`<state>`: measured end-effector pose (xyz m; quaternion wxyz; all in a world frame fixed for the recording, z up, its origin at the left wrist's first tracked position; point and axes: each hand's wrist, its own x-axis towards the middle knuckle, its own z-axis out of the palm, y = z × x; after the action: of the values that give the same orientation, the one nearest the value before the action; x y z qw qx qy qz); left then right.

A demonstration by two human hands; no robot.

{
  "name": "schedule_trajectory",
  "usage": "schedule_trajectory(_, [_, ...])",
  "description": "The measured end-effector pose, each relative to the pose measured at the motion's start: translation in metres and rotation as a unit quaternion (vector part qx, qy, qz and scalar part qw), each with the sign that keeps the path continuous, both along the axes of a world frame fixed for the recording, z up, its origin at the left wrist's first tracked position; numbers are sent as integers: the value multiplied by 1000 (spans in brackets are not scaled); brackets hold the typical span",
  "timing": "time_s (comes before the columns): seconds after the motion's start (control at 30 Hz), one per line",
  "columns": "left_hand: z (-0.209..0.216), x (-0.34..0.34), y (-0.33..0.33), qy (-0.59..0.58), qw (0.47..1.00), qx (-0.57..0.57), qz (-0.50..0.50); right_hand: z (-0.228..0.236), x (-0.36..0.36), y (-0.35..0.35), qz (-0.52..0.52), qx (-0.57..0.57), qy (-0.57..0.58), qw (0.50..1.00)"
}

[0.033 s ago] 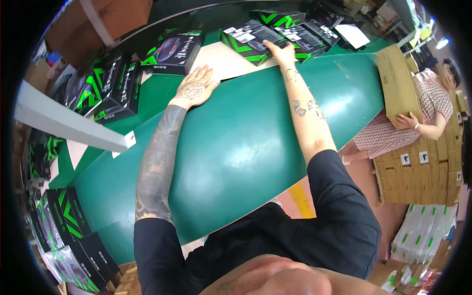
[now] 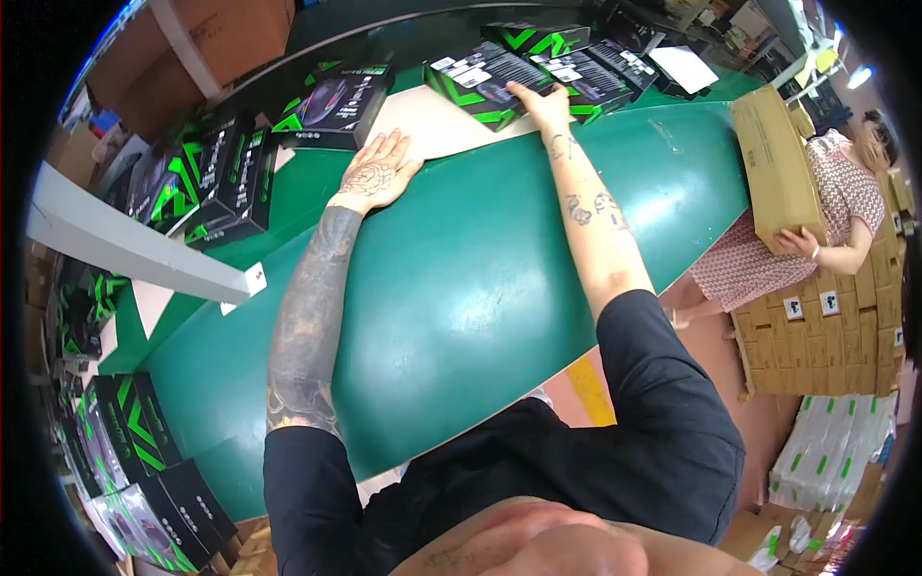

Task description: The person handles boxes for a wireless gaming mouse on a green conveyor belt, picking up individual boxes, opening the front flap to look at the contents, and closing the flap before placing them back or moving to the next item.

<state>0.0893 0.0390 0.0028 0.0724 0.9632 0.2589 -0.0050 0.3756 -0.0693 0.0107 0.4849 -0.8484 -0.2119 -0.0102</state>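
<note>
My left hand (image 2: 377, 173) lies flat with its fingers stretched out. It rests at the near edge of a pale board (image 2: 432, 120), and its fingertips reach close to a black and green box (image 2: 338, 104). Farther right, my right hand (image 2: 544, 108) grips the near right part of another black and green box (image 2: 488, 79), which lies tilted on the pale board. The thumb is on its printed face; the other fingers are partly hidden at its right side, beside a neighbouring box (image 2: 586, 82).
A green worktop (image 2: 461, 278) curves in front of me. More black and green boxes (image 2: 202, 178) stand at left, near a grey post (image 2: 144, 240). At right a person holds a brown carton (image 2: 776, 168) beside stacked cartons (image 2: 816, 336). A white sheet (image 2: 684, 69) lies at far right.
The whole view has shifted very slightly. Both hands stay in the same places relative to the boxes.
</note>
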Motion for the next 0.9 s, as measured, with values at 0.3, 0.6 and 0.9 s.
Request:
schedule_trajectory(0.3, [55, 40, -5, 78, 995, -52, 47, 10, -23, -8, 10, 50, 8, 999])
schedule_trajectory(0.6, [17, 8, -10, -364, 895, -256, -7, 9, -94, -25, 260, 254, -135, 922])
schedule_trajectory(0.9, [82, -64, -62, -540, 672, -506, 3, 91, -168, -78, 412, 296, 88, 857])
